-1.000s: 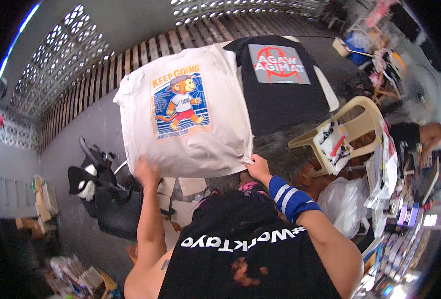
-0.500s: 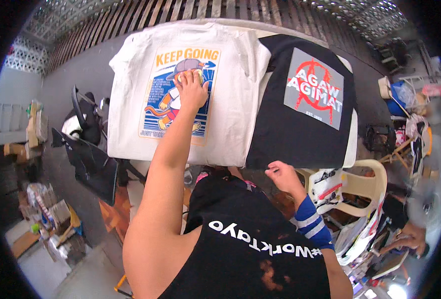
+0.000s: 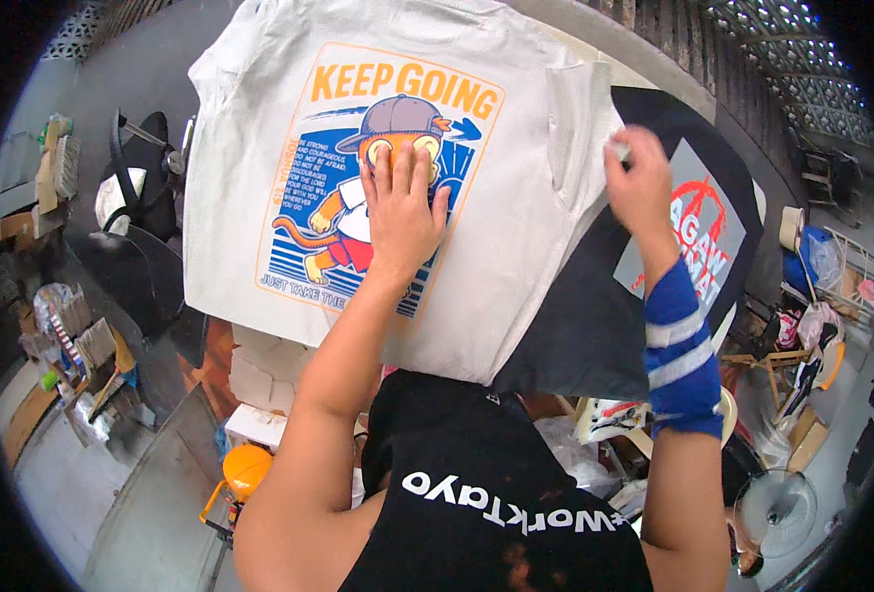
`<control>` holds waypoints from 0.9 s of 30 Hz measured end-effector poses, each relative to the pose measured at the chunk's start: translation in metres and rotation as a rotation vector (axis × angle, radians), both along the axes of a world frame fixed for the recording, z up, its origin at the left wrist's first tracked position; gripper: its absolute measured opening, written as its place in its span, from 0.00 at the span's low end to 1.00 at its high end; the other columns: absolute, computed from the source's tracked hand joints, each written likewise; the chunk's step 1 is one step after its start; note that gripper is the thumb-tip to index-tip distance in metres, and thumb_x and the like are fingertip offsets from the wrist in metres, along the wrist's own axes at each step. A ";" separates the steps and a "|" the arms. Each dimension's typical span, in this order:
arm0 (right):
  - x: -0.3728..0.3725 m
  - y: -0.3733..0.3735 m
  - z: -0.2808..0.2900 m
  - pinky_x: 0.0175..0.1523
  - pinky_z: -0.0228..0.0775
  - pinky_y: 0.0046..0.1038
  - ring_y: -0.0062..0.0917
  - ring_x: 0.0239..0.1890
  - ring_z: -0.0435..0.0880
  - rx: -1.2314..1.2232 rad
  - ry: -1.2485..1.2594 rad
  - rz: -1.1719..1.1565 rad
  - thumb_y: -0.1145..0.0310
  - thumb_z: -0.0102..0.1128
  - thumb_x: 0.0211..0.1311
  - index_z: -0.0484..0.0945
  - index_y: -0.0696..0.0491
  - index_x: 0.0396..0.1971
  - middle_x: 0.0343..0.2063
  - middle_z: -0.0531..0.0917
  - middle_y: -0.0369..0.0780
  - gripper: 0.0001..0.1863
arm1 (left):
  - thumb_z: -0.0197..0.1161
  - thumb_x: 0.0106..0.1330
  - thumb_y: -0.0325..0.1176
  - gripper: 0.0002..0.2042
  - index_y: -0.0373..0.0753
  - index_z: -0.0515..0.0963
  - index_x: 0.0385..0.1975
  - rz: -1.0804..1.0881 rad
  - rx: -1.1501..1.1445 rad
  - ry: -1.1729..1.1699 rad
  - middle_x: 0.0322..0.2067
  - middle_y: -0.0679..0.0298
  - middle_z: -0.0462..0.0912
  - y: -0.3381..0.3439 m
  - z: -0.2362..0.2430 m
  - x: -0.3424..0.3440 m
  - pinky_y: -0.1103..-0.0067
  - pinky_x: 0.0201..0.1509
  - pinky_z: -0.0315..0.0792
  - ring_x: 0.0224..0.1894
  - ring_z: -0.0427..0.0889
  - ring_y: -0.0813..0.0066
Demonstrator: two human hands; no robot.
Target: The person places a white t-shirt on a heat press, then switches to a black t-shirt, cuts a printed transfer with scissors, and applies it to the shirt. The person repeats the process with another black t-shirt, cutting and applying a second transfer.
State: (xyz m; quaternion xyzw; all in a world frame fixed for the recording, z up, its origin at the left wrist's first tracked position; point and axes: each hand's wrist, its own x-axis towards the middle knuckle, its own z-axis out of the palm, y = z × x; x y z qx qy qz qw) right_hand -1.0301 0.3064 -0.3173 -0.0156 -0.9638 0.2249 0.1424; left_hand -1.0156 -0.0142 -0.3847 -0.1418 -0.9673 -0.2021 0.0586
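A cream T-shirt [image 3: 516, 247] lies spread out, with a colourful print of a cartoon animal in a cap on its front. My left hand [image 3: 402, 207] rests flat on that print, fingers stretched out. Beside the cream shirt's right sleeve, my right hand [image 3: 644, 178] is closed, thumb and fingers pinched together. A small pale bit shows between them; I cannot tell what it is, or whether they grip the sleeve's edge. Under my right forearm, with its blue and white striped wristband [image 3: 682, 345], lies a black T-shirt [image 3: 580, 331] with a grey and red print.
A dark seat-like object [image 3: 141, 286] stands close to the left of the shirts. Cardboard [image 3: 259, 370] and an orange round object [image 3: 246, 469] are below them. A clear fan [image 3: 775, 513] stands at lower right, near clutter and bags [image 3: 820, 326].
My right hand has risen from the black shirt's lower edge to the cream shirt's sleeve. My left hand stays flat on the print. The view has tilted and come closer.
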 end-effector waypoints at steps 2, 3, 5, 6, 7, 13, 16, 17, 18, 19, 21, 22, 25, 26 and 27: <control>-0.047 0.011 -0.018 0.67 0.66 0.42 0.48 0.62 0.75 0.116 0.057 -0.020 0.68 0.65 0.60 0.81 0.55 0.47 0.56 0.79 0.51 0.16 | 0.65 0.65 0.40 0.28 0.34 0.72 0.63 -0.011 0.018 -0.001 0.66 0.49 0.69 0.000 -0.001 0.000 0.49 0.78 0.43 0.73 0.58 0.42; -0.064 0.013 -0.027 0.69 0.65 0.43 0.49 0.65 0.72 0.120 0.075 -0.075 0.63 0.64 0.63 0.80 0.55 0.52 0.62 0.75 0.52 0.19 | 0.65 0.65 0.41 0.28 0.34 0.72 0.63 -0.008 0.028 -0.020 0.66 0.49 0.69 -0.001 -0.001 0.000 0.49 0.78 0.42 0.73 0.58 0.42; -0.086 0.013 -0.044 0.70 0.63 0.43 0.49 0.67 0.70 0.103 0.039 -0.095 0.60 0.64 0.65 0.79 0.54 0.55 0.65 0.72 0.52 0.22 | 0.67 0.63 0.37 0.28 0.35 0.72 0.63 -0.006 0.071 -0.059 0.66 0.48 0.68 -0.003 0.001 0.001 0.48 0.78 0.43 0.74 0.57 0.42; -0.093 0.013 -0.048 0.70 0.63 0.43 0.49 0.68 0.69 0.098 -0.009 -0.132 0.58 0.63 0.66 0.79 0.54 0.56 0.67 0.70 0.53 0.23 | 0.67 0.63 0.35 0.28 0.35 0.72 0.63 0.000 0.125 -0.067 0.67 0.48 0.68 -0.004 0.004 0.001 0.48 0.78 0.43 0.74 0.56 0.42; -0.097 0.014 -0.049 0.68 0.66 0.43 0.47 0.66 0.74 0.062 -0.082 -0.129 0.54 0.64 0.66 0.78 0.53 0.58 0.63 0.76 0.53 0.26 | 0.68 0.62 0.34 0.28 0.35 0.72 0.62 0.003 0.180 -0.075 0.67 0.48 0.67 -0.004 0.008 0.001 0.48 0.78 0.43 0.74 0.56 0.42; -0.091 0.018 -0.012 0.46 0.76 0.35 0.37 0.38 0.87 0.014 -0.427 -0.270 0.58 0.68 0.62 0.81 0.57 0.46 0.36 0.88 0.44 0.20 | 0.65 0.60 0.20 0.12 0.34 0.81 0.43 -0.187 0.566 -0.124 0.52 0.51 0.81 0.010 0.035 0.008 0.63 0.63 0.73 0.59 0.79 0.48; -0.062 0.007 0.011 0.38 0.72 0.28 0.24 0.29 0.80 -0.175 -0.322 -0.265 0.63 0.69 0.61 0.81 0.58 0.39 0.28 0.85 0.38 0.14 | 0.65 0.60 0.21 0.11 0.34 0.81 0.44 -0.272 0.820 -0.362 0.48 0.52 0.83 0.032 0.044 0.007 0.67 0.58 0.75 0.53 0.82 0.53; -0.048 0.002 0.018 0.37 0.70 0.26 0.20 0.28 0.77 -0.236 -0.293 -0.275 0.65 0.69 0.61 0.80 0.57 0.38 0.28 0.84 0.36 0.12 | 0.64 0.64 0.22 0.10 0.33 0.81 0.45 -0.271 0.877 -0.375 0.45 0.54 0.84 0.041 0.045 0.005 0.72 0.54 0.77 0.48 0.84 0.59; -0.033 -0.003 0.024 0.36 0.68 0.24 0.16 0.28 0.75 -0.298 -0.284 -0.312 0.68 0.70 0.61 0.79 0.57 0.38 0.27 0.83 0.34 0.11 | 0.64 0.64 0.22 0.10 0.33 0.81 0.45 -0.246 0.933 -0.436 0.45 0.54 0.84 0.048 0.047 0.002 0.72 0.54 0.77 0.48 0.84 0.60; -0.019 -0.010 0.027 0.39 0.71 0.23 0.15 0.31 0.78 -0.391 -0.298 -0.328 0.72 0.69 0.62 0.79 0.56 0.40 0.31 0.84 0.35 0.10 | 0.64 0.65 0.23 0.10 0.33 0.81 0.46 -0.223 0.992 -0.498 0.45 0.54 0.84 0.057 0.048 0.000 0.73 0.54 0.77 0.48 0.84 0.62; 0.003 -0.027 0.027 0.52 0.75 0.25 0.20 0.44 0.83 -0.751 -0.110 -0.228 0.77 0.66 0.64 0.78 0.56 0.48 0.40 0.85 0.37 0.14 | 0.64 0.68 0.24 0.10 0.33 0.80 0.48 -0.192 1.066 -0.550 0.45 0.56 0.84 0.073 0.050 -0.008 0.75 0.53 0.76 0.47 0.84 0.68; 0.014 -0.029 0.033 0.54 0.75 0.25 0.21 0.47 0.83 -0.727 -0.191 -0.253 0.76 0.66 0.64 0.79 0.55 0.53 0.43 0.85 0.38 0.17 | 0.63 0.68 0.24 0.11 0.33 0.80 0.49 -0.171 1.067 -0.507 0.45 0.58 0.84 0.080 0.051 -0.012 0.75 0.54 0.76 0.48 0.84 0.69; 0.032 -0.045 0.038 0.51 0.75 0.24 0.19 0.45 0.83 -0.828 -0.178 -0.372 0.75 0.67 0.65 0.83 0.55 0.50 0.42 0.87 0.36 0.14 | 0.63 0.68 0.24 0.13 0.33 0.79 0.51 -0.156 0.997 -0.390 0.46 0.58 0.82 0.096 0.056 -0.026 0.75 0.54 0.76 0.48 0.83 0.69; 0.036 -0.048 0.041 0.50 0.75 0.23 0.18 0.43 0.83 -0.855 -0.175 -0.376 0.74 0.67 0.65 0.83 0.55 0.49 0.40 0.87 0.36 0.12 | 0.63 0.68 0.24 0.13 0.32 0.78 0.52 -0.132 1.006 -0.401 0.46 0.57 0.82 0.098 0.059 -0.031 0.74 0.54 0.76 0.48 0.83 0.69; 0.039 -0.052 0.044 0.49 0.75 0.23 0.17 0.42 0.82 -0.869 -0.169 -0.390 0.74 0.67 0.66 0.84 0.55 0.48 0.39 0.87 0.35 0.12 | 0.65 0.64 0.23 0.15 0.34 0.78 0.51 -0.126 1.034 -0.388 0.46 0.53 0.81 0.103 0.062 -0.036 0.72 0.51 0.75 0.48 0.82 0.62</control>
